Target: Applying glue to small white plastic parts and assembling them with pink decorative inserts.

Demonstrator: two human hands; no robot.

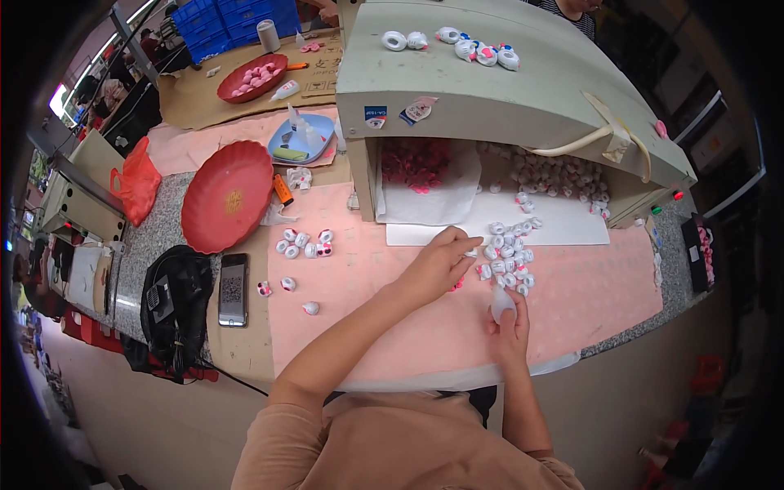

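Observation:
My left hand (pixel 441 260) reaches over the pink-covered table, thumb and fingers pinched on a small white piece (pixel 471 253). My right hand (pixel 511 328) is closed round a translucent squeeze bottle (pixel 501 304), its narrow tip pointing away from me. Just beyond the bottle lies a cluster of small white rounded parts (pixel 508 253) with dark and pink marks. A few bright pink bits (pixel 458 283) show beneath my left hand, partly hidden by it. Farther left on the cloth, several similar white parts (pixel 302 243) sit in a group.
A grey-green metal cabinet (pixel 506 106) with an open front stands beyond my hands; dark pink pieces (pixel 415 163) and many white parts (pixel 563 178) lie inside. To the left are a red scalloped tray (pixel 229 196), a phone (pixel 233 290), an orange lighter (pixel 282 189) and a blue dish (pixel 302 137).

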